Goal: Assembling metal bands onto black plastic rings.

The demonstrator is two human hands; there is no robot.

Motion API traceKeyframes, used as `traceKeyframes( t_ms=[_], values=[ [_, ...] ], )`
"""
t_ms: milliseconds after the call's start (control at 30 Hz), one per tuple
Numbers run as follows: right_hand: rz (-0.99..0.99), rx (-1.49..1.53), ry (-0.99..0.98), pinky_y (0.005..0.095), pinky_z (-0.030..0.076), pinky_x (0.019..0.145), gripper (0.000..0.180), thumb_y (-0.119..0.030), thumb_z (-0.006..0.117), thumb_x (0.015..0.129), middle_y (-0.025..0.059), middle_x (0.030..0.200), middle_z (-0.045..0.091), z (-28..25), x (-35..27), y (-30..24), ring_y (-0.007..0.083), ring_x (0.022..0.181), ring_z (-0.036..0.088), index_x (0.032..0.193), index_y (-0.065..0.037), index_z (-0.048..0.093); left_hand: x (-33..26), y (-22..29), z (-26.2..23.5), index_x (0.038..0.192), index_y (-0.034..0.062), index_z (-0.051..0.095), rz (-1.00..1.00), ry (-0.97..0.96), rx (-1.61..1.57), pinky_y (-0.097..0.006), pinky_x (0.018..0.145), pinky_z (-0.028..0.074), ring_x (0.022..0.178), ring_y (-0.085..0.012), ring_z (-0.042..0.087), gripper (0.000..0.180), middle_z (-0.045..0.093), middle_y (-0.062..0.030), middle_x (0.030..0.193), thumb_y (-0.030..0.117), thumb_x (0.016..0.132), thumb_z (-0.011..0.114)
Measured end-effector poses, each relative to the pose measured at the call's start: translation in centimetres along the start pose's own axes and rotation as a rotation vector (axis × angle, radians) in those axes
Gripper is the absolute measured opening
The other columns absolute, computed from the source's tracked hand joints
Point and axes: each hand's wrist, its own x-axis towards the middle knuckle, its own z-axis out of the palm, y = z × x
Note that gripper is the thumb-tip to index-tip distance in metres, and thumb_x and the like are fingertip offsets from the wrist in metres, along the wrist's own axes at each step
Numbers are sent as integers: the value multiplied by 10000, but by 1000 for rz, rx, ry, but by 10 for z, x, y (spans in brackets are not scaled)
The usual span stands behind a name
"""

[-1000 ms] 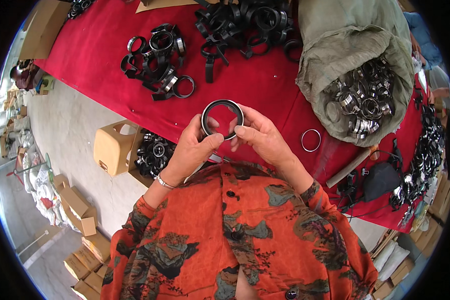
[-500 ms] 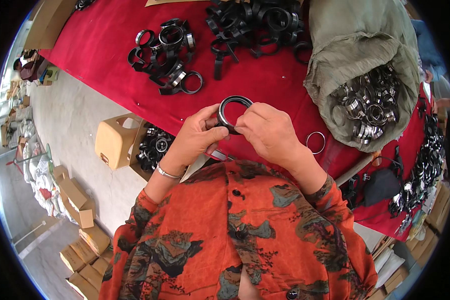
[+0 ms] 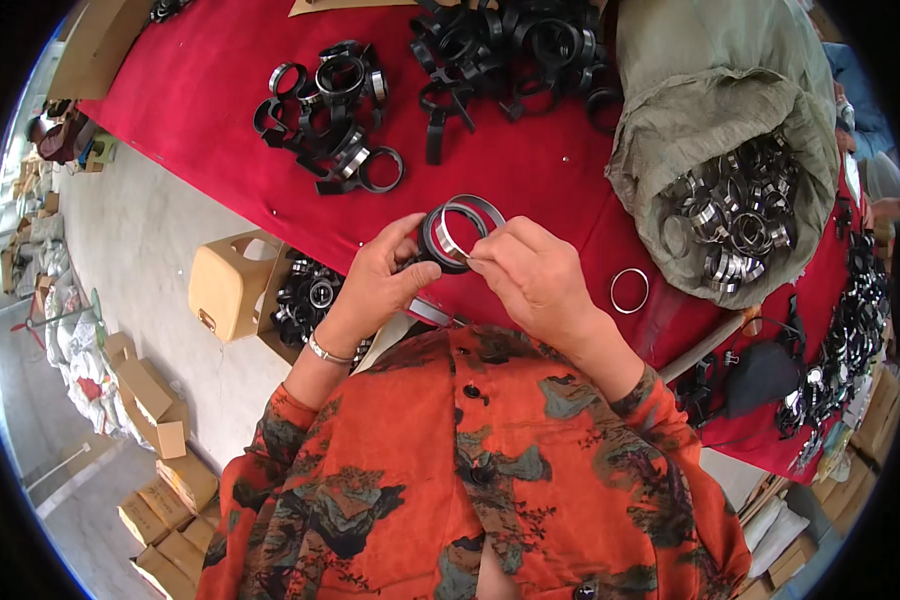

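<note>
My left hand (image 3: 375,282) is closed on a black ring (image 3: 427,240), thumb near its lower edge and fingers behind it. A thin silver metal ring (image 3: 492,211) is pinched at its near side by my right hand (image 3: 538,280). The two rings overlap in front of me, the metal one tilted against the black one's opening; how far it sits inside I cannot tell. On the red cloth (image 3: 530,165), to the right of my right hand, lies a loose metal ring (image 3: 613,291). Beyond my hands are two heaps of black rings with straps or tabs, a smaller heap (image 3: 340,150) and a larger heap (image 3: 510,50).
A grey-green sack (image 3: 710,110) lies at the right, its mouth showing many metal rings (image 3: 745,225). Below it are a wooden handle (image 3: 705,350) and a dark cloth piece (image 3: 765,378). Left of me stand a yellow stool (image 3: 225,290) and a carton of black parts (image 3: 305,295).
The metal ring now stands partly out from the black ring, shifted right with my right fingers. My left hand has tilted the black ring and moved slightly left.
</note>
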Motion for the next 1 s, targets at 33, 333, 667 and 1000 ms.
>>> traceKeyframes(
  t_ms=[33, 333, 667, 1000],
  values=[
    [8, -9, -25, 338, 464, 558, 87, -80, 642, 748, 63, 737, 498, 5, -2, 1, 236, 664, 542, 810, -72, 583, -2, 9, 0, 1305, -34, 373, -9, 9, 62, -193, 551, 395, 672, -43, 486, 609, 563, -19, 793, 131, 809, 685],
    [-73, -58, -75, 350, 458, 551, 82, -80, 628, 742, 61, 727, 479, 13, -4, -3, 237, 656, 536, 793, -66, 564, -7, 4, 10, 1281, -38, 389, 93, 18, -24, -208, 637, 443, 759, -78, 558, 554, 613, -57, 865, 151, 838, 661],
    [-187, 59, -9, 312, 469, 584, 142, -80, 638, 753, 70, 773, 535, 9, 3, 2, 218, 664, 547, 885, -40, 601, -5, 6, 11, 1111, -47, 515, 66, 188, -14, -198, 559, 420, 621, -43, 524, 317, 596, -12, 713, 138, 868, 601],
    [614, 770, -15, 226, 374, 537, 267, -264, 517, 932, -21, 675, 512, 15, -6, 20, 47, 608, 449, 947, -10, 597, -11, 3, 20, 1027, -25, 540, 122, 122, -128, -170, 463, 284, 532, -2, 367, 220, 483, 60, 674, 120, 867, 500]
  ],
)
